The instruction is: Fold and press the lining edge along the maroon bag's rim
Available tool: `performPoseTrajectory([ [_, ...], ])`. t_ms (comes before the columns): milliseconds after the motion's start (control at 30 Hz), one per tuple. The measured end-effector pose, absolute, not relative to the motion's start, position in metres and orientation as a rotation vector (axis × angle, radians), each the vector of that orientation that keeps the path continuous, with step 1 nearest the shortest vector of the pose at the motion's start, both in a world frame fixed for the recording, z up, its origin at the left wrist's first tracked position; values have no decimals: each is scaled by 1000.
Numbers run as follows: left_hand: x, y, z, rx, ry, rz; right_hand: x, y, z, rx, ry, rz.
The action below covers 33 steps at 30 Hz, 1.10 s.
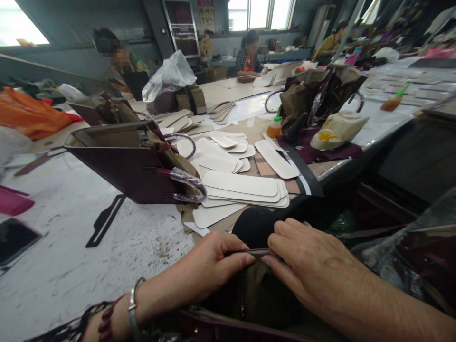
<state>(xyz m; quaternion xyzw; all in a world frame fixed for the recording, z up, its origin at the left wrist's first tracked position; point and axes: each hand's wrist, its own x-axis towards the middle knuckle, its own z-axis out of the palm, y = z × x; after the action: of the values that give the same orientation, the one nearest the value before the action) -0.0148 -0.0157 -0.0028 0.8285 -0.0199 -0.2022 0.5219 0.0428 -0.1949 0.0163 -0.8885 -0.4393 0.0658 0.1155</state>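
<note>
A dark maroon handbag (263,294) with an olive-brown lining lies open close to me at the bottom of the view. My left hand (223,259) pinches its far rim, thumb on the inside. Just to the right, my right hand (309,259) grips the same rim, thumb inside and fingers over the outer side. Both thumbs are nearly touching. A zipper pull shows inside on the lining. Behind the rim stands a rounded black piece (254,227). The bag's lower part is out of view.
Another maroon handbag (110,166) with a plastic-wrapped handle tilts on the white table (142,266). White board pieces (242,185) are stacked ahead. Further right are a glue bottle (274,127), a cream jug (338,130) and more bags (302,102). Several people work beyond.
</note>
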Motion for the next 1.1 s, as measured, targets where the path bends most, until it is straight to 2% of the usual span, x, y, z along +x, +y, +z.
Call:
performPoseTrajectory([
  [367,-17,-19,3,2028,-64,-488,43,-193,16,-2700,-1237,200],
  [867,-15,-20,4,1998,-84,-559,39,-206,21,-2583,-1246,167],
  [1100,-30,-14,12,1952,76,-561,38,-228,21,-2497,-1325,3],
])
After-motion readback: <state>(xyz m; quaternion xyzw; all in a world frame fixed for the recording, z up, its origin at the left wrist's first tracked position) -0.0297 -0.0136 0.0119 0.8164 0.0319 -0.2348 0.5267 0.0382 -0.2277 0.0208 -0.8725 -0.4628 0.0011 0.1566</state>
